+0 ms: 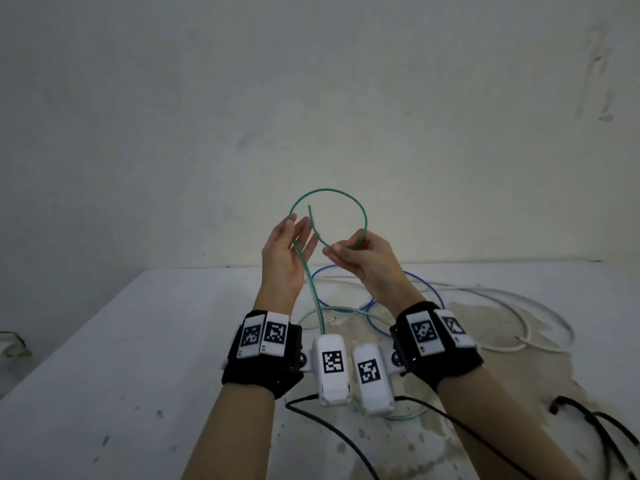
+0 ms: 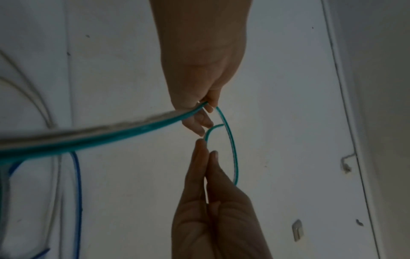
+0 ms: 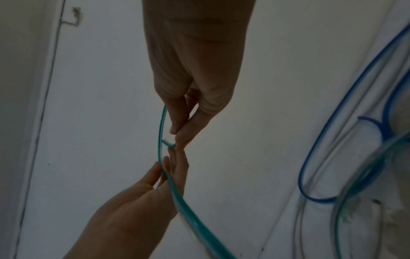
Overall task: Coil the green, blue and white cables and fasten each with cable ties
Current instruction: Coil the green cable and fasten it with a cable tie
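The green cable [image 1: 329, 189] is lifted off the table and bent into one round loop in front of the wall. My left hand [image 1: 284, 251] holds the cable's long run between thumb and nearly straight fingers; from there it drops to the table. My right hand [image 1: 360, 258] pinches the loop where the short free end crosses it, and the end sticks up inside the loop. In the left wrist view the left hand [image 2: 199, 70] is at the top and the right hand [image 2: 210, 219] below. The blue cable [image 1: 375, 327] and white cable [image 1: 528, 332] lie loose on the table. I see no cable ties.
The white table [image 1: 138, 341] meets a plain wall at the back. Stained patches spread over its right half. Black leads [image 1: 588, 417] lie at the front right, and another black lead runs from the wrist units across the front. More green cable curls beneath my wrists.
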